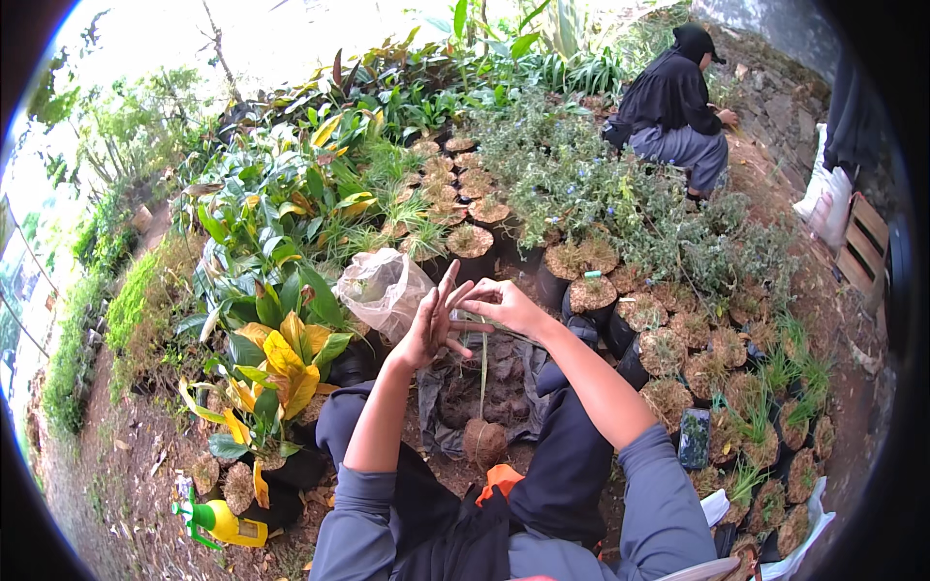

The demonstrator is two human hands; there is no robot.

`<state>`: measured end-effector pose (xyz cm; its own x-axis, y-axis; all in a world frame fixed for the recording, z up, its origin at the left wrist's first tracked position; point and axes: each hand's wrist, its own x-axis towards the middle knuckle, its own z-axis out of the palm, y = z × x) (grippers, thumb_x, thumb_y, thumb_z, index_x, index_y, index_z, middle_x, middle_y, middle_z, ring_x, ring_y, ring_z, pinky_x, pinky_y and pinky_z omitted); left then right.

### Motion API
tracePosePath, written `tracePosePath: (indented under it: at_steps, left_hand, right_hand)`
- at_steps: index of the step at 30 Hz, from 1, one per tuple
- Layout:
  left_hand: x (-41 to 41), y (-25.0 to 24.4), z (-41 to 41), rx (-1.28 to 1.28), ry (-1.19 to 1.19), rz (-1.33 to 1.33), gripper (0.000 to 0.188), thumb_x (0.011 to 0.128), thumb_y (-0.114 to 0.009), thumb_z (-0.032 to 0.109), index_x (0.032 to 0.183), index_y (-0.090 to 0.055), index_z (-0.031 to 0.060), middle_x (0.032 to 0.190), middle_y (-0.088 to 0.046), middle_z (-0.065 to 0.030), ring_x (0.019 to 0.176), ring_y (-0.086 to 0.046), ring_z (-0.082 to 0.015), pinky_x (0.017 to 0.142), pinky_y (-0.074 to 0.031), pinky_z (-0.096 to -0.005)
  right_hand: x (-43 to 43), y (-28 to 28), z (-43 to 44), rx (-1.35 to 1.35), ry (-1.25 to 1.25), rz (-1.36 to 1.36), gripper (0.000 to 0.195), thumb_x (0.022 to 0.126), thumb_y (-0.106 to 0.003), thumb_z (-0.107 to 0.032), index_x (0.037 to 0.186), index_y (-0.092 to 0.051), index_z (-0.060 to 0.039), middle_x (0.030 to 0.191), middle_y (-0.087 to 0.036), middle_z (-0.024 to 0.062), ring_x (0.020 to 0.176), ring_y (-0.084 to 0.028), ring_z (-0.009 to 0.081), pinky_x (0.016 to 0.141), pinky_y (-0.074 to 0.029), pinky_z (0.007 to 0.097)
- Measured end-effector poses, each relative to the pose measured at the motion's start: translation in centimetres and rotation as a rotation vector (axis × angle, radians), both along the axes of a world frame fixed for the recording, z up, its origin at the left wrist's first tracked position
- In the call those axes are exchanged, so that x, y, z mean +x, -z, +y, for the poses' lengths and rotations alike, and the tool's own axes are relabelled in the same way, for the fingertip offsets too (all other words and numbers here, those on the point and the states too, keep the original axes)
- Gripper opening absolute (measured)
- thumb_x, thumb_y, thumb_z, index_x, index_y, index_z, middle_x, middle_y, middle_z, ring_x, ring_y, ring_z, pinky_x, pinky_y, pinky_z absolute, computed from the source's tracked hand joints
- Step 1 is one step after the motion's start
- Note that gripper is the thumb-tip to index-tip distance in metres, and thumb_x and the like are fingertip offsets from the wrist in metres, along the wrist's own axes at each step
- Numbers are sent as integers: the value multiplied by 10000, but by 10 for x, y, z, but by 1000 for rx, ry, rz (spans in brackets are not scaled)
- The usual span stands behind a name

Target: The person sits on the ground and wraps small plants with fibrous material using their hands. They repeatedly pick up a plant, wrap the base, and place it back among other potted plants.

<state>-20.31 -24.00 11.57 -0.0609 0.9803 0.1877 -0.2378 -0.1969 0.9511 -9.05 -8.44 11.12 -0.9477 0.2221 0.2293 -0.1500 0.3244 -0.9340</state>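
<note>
My left hand (430,327) is raised over my lap with its fingers spread, and nothing shows in it. My right hand (508,309) is beside it, thumb and forefinger brought together near the left fingers; whether anything thin is pinched there is too small to tell. A pale green, narrow stem or strip (484,370) rises from a round brown fibrous ball (484,441) towards my hands, its top partly hidden. The ball lies between my legs at the near edge of a black plastic sheet (430,399) holding dark brown fibrous material (501,370).
A clear plastic bag (383,287) stands beyond my left hand. Potted plants in black bags (472,243) crowd ahead and right, where a phone (694,438) lies on them. A yellow spray bottle (236,524) lies at left. Another person (672,116) crouches at upper right, near a wooden crate (862,243).
</note>
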Motion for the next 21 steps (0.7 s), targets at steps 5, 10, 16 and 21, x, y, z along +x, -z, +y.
tracePosePath:
  at_steps: [5, 10, 16, 21]
  left_hand:
    - [-1, 4, 3, -6, -82, -41, 868, 821, -304, 738, 1455, 92, 295, 1520, -71, -142, 1109, -549, -359, 574, -558, -317]
    - [-11, 13, 7, 11, -424, -230, 820, 872, -377, 632, 1467, 23, 234, 1425, -327, -130, 797, -612, -217, 528, -549, -288]
    - [-17, 8, 4, 96, -440, -459, 819, 874, -405, 606, 1458, -78, 135, 1379, -408, -95, 730, -572, -159, 617, -552, -298]
    - [-20, 11, 3, 5, -526, -390, 759, 894, -416, 554, 1444, -146, 107, 1377, -421, -72, 732, -525, -132, 695, -528, -306]
  right_hand:
    - [1, -3, 6, -258, -52, -68, 193, 904, -577, -203, 938, -652, -30, 895, -593, 17, 836, -535, 84, 756, -429, 261]
    - [9, -14, 5, -653, -56, 98, 145, 946, -489, -151, 913, -579, -42, 842, -606, 28, 811, -584, 130, 745, -462, 291]
    - [13, -5, 32, -780, -3, 182, 121, 940, -503, -150, 877, -547, -57, 712, -538, 13, 707, -589, 153, 674, -484, 295]
    - [14, -5, 30, -914, 119, 273, 101, 940, -502, -141, 906, -550, -58, 685, -503, 2, 671, -562, 141, 674, -488, 293]
